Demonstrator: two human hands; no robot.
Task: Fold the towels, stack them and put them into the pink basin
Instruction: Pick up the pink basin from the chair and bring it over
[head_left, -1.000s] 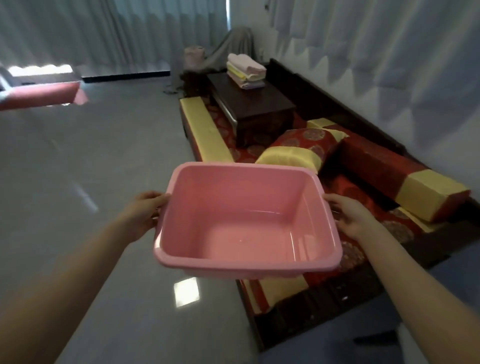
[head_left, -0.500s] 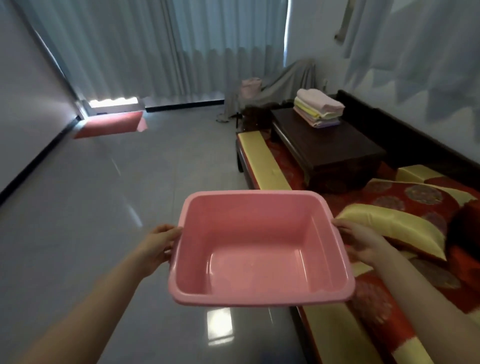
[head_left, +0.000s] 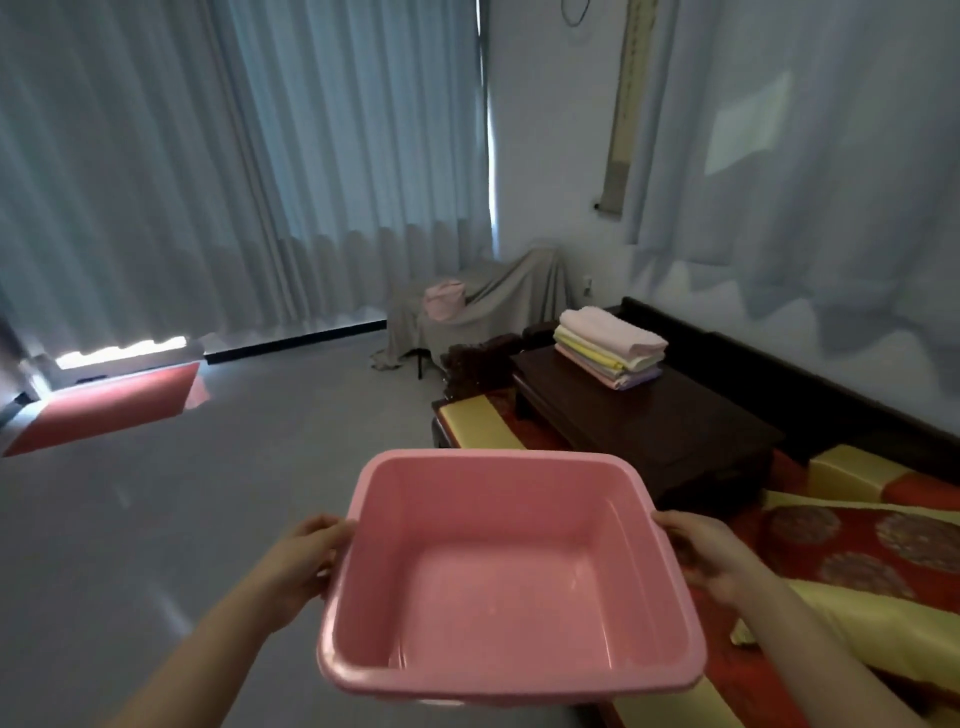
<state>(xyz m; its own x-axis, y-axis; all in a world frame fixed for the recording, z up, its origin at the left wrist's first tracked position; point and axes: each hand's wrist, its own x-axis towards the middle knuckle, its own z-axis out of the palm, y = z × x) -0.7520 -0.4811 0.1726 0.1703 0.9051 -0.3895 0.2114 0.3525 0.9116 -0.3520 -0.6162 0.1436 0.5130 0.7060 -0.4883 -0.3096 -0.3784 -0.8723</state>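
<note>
I hold the pink basin (head_left: 498, 467) in the air in front of me; nothing lies in it. My left hand (head_left: 306, 558) grips its left rim and my right hand (head_left: 701, 553) grips its right rim. A stack of folded towels (head_left: 610, 345), pink on top with yellow and lilac beneath, sits on the far left part of a dark low table (head_left: 670, 415) ahead and to the right, well beyond the basin.
The low table stands on a red and yellow cushioned bench (head_left: 483, 423) along the right wall, with cushions (head_left: 852, 540) near my right arm. A grey-draped chair (head_left: 483, 306) stands in the far corner. Curtains cover the back wall; grey floor (head_left: 156, 519) spreads left.
The view has risen and swung left along the bench. The table with the towel stack has come closer and lies more to the right. Both hands keep their grip on the basin.
</note>
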